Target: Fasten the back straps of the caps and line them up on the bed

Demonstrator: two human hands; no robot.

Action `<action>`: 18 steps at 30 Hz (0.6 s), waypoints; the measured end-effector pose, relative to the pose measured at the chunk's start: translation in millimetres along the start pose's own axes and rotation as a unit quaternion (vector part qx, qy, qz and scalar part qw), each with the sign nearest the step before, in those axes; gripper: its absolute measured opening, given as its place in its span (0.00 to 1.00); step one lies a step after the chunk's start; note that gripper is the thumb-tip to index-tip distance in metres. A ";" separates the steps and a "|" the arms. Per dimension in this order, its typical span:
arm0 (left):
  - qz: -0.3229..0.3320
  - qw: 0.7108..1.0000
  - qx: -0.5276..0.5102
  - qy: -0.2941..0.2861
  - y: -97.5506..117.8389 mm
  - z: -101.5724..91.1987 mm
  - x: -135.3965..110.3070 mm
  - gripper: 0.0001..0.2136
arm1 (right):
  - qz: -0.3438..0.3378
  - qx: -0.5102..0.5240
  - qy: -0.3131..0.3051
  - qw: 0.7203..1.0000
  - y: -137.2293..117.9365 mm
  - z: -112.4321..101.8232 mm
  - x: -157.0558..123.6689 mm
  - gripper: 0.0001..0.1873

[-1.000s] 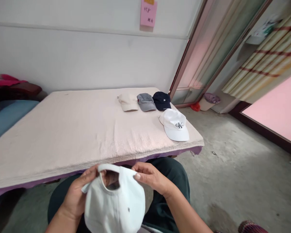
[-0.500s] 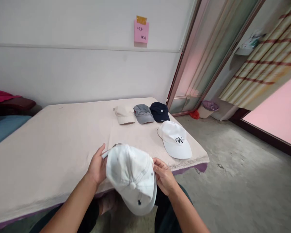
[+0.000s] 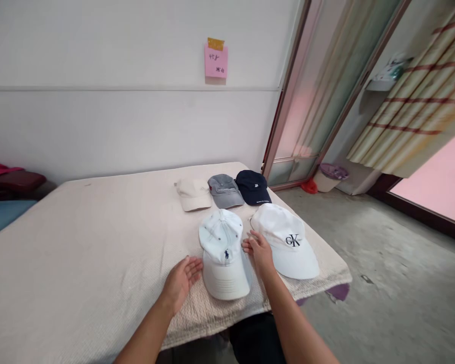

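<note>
A pale blue-white baseball cap [image 3: 224, 255] with a small dark horse-rider emblem rests on the cloth-covered surface, its brim toward me. My left hand [image 3: 182, 278] is just left of its brim, fingers stretched out and holding nothing. On the other side, my right hand [image 3: 258, 250] is between this cap and a white cap [image 3: 284, 240] with dark letters; its fingers are extended and hold nothing. Whether its fingertips touch either cap I cannot tell. Behind lie a beige cap [image 3: 193, 194], a grey cap [image 3: 225, 191] and a navy cap [image 3: 254, 187] in a row.
The cream cloth [image 3: 109, 253] covers a wide flat surface against a white wall [image 3: 117, 131]. A pink note [image 3: 216, 60] is taped there. At right are a sliding door, a lined waste bin [image 3: 328, 177] on the concrete floor, and a striped curtain [image 3: 405, 111].
The pale cap has gone from my two hands above the front edge onto the cloth, turned upright with its brim toward me. Both hands have let go. The view has shifted slightly.
</note>
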State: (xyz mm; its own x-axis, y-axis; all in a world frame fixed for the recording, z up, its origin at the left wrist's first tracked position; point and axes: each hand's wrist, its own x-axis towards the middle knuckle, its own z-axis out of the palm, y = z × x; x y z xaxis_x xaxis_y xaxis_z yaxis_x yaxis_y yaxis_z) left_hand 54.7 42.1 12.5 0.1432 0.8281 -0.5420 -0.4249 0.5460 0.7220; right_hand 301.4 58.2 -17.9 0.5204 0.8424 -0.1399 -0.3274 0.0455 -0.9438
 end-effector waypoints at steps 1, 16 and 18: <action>0.006 1.000 0.009 -0.004 -2.9 -1.7 -2.4 0.06 | -0.006 0.002 0.009 1.000 2.4 -2.5 -1.9 0.23; 0.169 0.941 0.288 -0.045 -51.5 -15.6 -1.6 0.07 | -0.140 -0.160 0.043 0.976 4.2 20.0 -49.1 0.10; 0.147 0.943 0.294 -0.062 -48.8 -12.5 2.0 0.06 | -0.150 -0.168 0.040 0.973 5.6 25.9 -46.0 0.12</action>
State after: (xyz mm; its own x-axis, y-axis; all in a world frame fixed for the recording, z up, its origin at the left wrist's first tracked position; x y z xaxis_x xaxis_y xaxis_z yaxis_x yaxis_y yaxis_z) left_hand 64.6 15.5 -29.1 0.2144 0.9433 -0.2536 0.1003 0.2369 0.9663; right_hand 255.1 33.6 -9.0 0.6175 0.7727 0.1474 0.1188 0.0937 -0.9885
